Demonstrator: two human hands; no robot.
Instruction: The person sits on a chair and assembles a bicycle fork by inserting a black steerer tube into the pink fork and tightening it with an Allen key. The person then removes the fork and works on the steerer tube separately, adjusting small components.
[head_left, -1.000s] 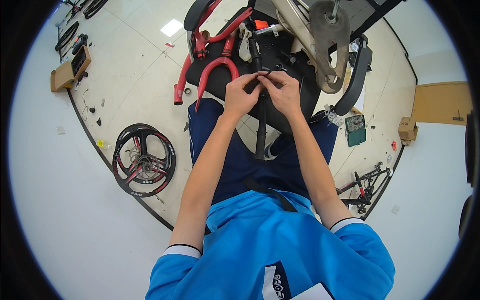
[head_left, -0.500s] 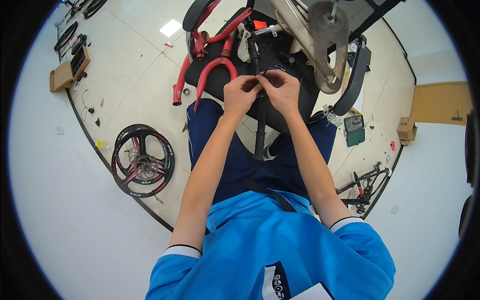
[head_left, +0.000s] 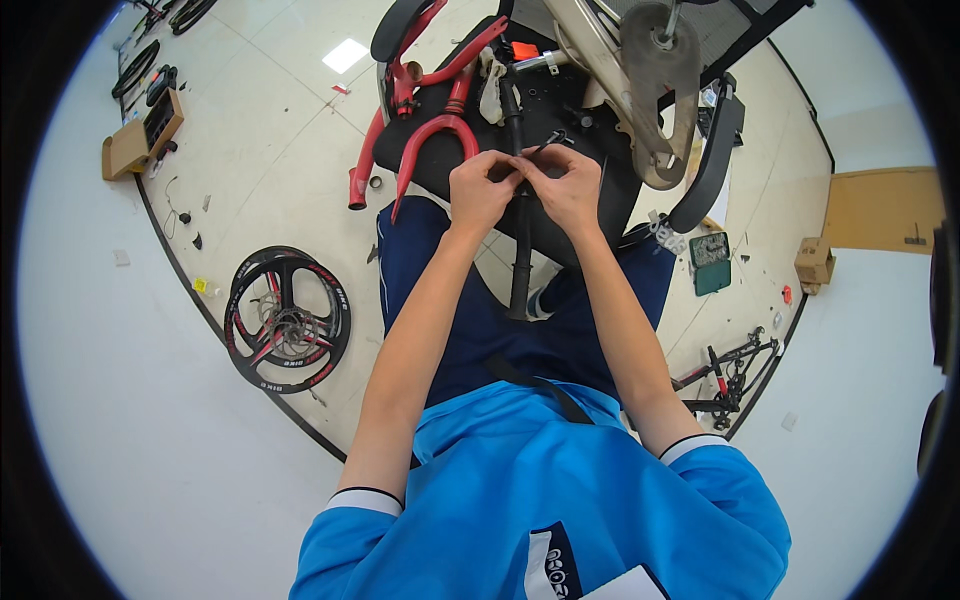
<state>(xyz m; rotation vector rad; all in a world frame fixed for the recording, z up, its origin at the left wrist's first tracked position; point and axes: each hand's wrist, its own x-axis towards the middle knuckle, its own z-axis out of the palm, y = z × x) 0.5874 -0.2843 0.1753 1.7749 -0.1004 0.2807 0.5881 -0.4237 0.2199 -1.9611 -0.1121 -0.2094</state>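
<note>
A long black handlebar-like tube (head_left: 521,255) runs away from me between my thighs and over the black chair seat (head_left: 607,190). My left hand (head_left: 482,188) and my right hand (head_left: 563,185) meet above its middle, thumbs and fingertips pinched together. What they pinch is hidden behind the fingers. Just beyond my right fingers a small dark part (head_left: 557,136) sticks out. Left of the tube, a red bicycle fork (head_left: 441,128) lies on the seat, beside a crumpled white cloth or glove (head_left: 490,88).
A beige bicycle frame (head_left: 590,50) leans across the seat's right, near a black armrest (head_left: 708,165). Black three-spoke wheels (head_left: 288,320) lie on the floor at left. Right of the chair are a green case (head_left: 711,265) and a dark frame (head_left: 735,375). An opened cardboard box (head_left: 125,150) stands far left.
Both hands stay pinched together above the tube, with only a slight shift of the fingers. The small dark part beyond my right hand shows a little more. The view has shifted slightly.
</note>
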